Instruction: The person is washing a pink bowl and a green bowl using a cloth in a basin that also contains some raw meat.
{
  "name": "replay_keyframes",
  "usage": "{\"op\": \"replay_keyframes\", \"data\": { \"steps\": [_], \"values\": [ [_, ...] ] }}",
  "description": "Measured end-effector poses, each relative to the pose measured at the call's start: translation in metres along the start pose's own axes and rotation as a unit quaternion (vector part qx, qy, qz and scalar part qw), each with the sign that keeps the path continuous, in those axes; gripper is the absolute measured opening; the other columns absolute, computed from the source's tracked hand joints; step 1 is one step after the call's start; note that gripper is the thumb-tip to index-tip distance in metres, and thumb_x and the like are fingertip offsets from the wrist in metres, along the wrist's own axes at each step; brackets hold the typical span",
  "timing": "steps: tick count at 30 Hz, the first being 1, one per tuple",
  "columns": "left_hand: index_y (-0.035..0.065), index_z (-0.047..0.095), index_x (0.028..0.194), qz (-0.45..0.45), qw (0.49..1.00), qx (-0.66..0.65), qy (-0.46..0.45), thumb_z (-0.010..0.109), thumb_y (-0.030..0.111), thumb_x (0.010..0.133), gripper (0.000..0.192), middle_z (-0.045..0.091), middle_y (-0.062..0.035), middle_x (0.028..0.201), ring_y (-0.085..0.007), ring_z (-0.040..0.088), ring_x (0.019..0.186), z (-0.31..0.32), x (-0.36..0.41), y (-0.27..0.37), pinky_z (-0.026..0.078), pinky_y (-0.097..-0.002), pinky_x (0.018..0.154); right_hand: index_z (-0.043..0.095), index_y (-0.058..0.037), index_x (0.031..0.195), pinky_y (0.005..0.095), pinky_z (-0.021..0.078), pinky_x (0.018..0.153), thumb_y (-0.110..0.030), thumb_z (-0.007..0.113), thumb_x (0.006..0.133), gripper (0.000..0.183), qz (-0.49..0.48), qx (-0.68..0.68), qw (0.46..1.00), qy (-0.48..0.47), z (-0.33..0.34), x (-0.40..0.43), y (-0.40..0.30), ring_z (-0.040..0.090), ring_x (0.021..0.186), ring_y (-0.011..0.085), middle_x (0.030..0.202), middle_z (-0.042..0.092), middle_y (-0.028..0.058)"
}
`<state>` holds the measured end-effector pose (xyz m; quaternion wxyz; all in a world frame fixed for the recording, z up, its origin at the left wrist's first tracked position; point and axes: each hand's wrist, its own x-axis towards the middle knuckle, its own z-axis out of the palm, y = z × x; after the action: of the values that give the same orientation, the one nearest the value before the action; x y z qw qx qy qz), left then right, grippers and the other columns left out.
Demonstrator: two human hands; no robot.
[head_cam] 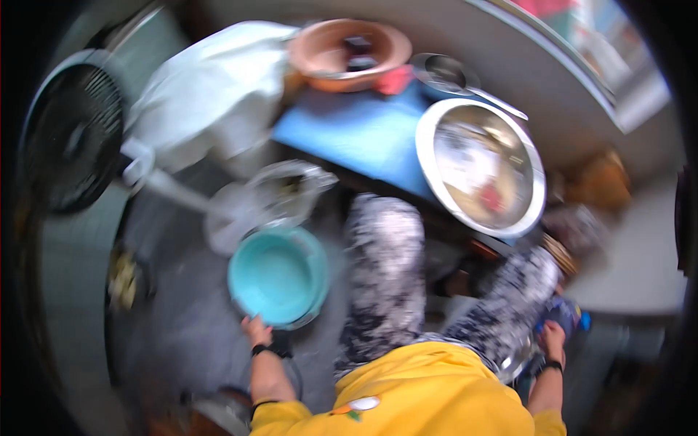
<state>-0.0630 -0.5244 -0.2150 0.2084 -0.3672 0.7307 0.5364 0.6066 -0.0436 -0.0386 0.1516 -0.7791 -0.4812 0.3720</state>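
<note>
My left hand [257, 330] grips the near rim of a teal plastic basin [275, 278], with the thumb and fingers at its edge. The basin looks empty inside. On the far right, beside my knee, my right hand [553, 338] is curled against a dark blue packet or bottle [566, 315] with a bright blue end; motion blur hides its exact kind. Just beyond the teal basin is a clear plastic bag or tub [292, 191] with something inside.
A wide steel basin [428, 147] and an orange-brown bowl [302, 52] rest on a blue low table [354, 131]. A long-handled pan or strainer [444, 73] lies behind. A black fan [71, 136] stands left, near a white sack [218, 87]. Food pieces [124, 280] lie low at left.
</note>
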Motion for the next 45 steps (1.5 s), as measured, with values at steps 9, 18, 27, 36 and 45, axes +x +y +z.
{"op": "replay_keyframes", "data": {
  "steps": [9,18,27,36,45],
  "values": [
    [0.0025,0.057,0.098,0.079,0.949,0.231,-0.199,0.053,0.021,0.079,0.027,0.058,-0.0106,0.096,-0.0246,0.055,0.087,0.055,0.088,-0.014,0.049,-0.0407,0.065,0.063,-0.0021,0.102,0.0281,0.0457,0.045,-0.012,0.059,0.080,0.025,0.066,-0.085,0.994,-0.029,0.048,-0.065,-0.001,0.063,0.059,0.0153,0.076,0.064,0.0067],
    [0.0018,0.058,0.096,0.073,0.937,0.231,-0.251,0.053,0.023,0.078,0.028,0.058,-0.0088,0.093,-0.0221,0.054,0.083,0.055,0.115,-0.002,0.047,-0.0393,0.065,0.063,-0.0048,0.103,0.0293,0.0447,0.043,-0.014,0.060,0.081,0.024,0.189,-0.129,0.973,-0.039,0.029,-0.129,0.046,0.063,0.058,0.0149,0.080,0.065,0.0056],
    [0.0011,0.060,0.094,0.042,0.949,0.183,-0.255,0.053,0.024,0.078,0.029,0.059,-0.0070,0.090,-0.0196,0.054,0.080,0.028,0.142,-0.015,0.046,-0.0379,0.065,0.063,-0.0065,0.104,0.0308,0.0462,0.046,-0.013,0.060,0.080,0.025,0.205,-0.121,0.970,-0.050,0.038,-0.124,0.032,0.063,0.057,0.0153,0.077,0.065,0.0063],
    [0.0008,0.061,0.094,0.057,0.981,0.125,-0.135,0.054,0.025,0.077,0.030,0.058,-0.0062,0.086,-0.0186,0.055,0.076,-0.092,0.155,-0.022,0.046,-0.0361,0.069,0.064,-0.0068,0.107,0.0315,0.0486,0.048,-0.015,0.054,0.082,0.027,0.086,-0.161,0.977,-0.108,0.052,-0.102,0.026,0.063,0.061,0.0174,0.076,0.064,0.0073],
    [0.0120,0.042,0.115,-0.041,0.997,-0.002,-0.059,0.064,0.022,0.084,0.040,0.058,-0.0060,0.088,-0.0185,0.055,0.059,-0.035,0.018,0.022,0.037,-0.0281,0.041,0.055,-0.0066,0.109,0.0341,0.0465,0.049,-0.010,0.050,0.084,0.025,0.172,-0.094,0.972,-0.132,0.054,-0.091,0.029,0.062,0.061,0.0200,0.082,0.062,0.0079]
  ]
}}
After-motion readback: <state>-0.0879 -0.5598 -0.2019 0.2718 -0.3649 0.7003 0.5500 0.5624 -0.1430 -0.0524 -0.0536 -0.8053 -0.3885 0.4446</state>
